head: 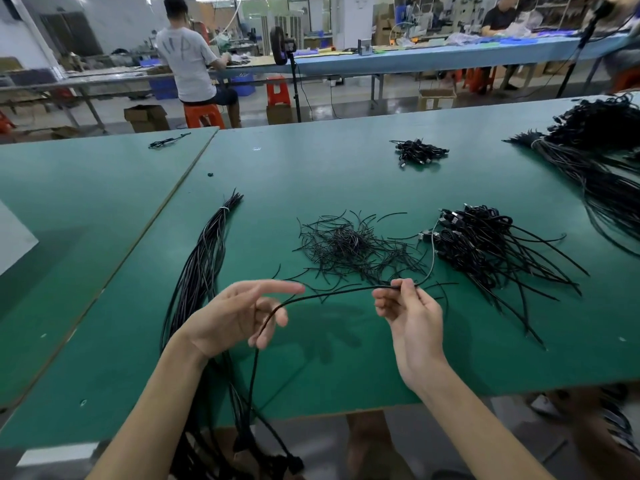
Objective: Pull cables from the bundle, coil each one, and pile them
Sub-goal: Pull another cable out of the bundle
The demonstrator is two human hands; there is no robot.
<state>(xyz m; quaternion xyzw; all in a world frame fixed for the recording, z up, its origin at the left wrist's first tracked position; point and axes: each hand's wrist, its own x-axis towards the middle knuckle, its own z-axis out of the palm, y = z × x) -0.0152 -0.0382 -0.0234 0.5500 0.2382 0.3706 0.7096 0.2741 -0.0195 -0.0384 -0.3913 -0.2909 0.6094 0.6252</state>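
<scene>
Hands, two, bare, raised over the near edge of the green table (pixel 346 174).

Right hand (pixel 412 317) — fingers curled, thumb and fingertips pinching one black cable (pixel 332 292) close to its end. Beyond the pinch the cable curves up and away toward the pile of coiled cables (pixel 485 244) at right.

Left hand (pixel 239 317) — palm up, fingers loosely spread, not closed. The same cable runs leftward from the right hand, crosses the left fingers near their tips, then drops straight down past the table edge. Whether the left fingers actually pinch it cannot be told.

Cable bundle (pixel 204 258) — long black strands, bound near the far end with a pale tie (pixel 225 210). Lies lengthwise on the table left of the hands, passes under the left wrist and hangs off the near edge.

Short black ties (pixel 349 244) — loose tangled heap, table centre, beyond the hands.

Pile of coiled cables — right of the heap, connectors facing left, loose tails fanning toward the right and near side.

Smaller pile (pixel 420 152) — farther back, well apart from the others.

Second large bundle (pixel 595 157) — far right corner, strands trailing toward the table's right edge.

Single stray cable (pixel 169 140) — far left, on the adjoining table section.
</scene>
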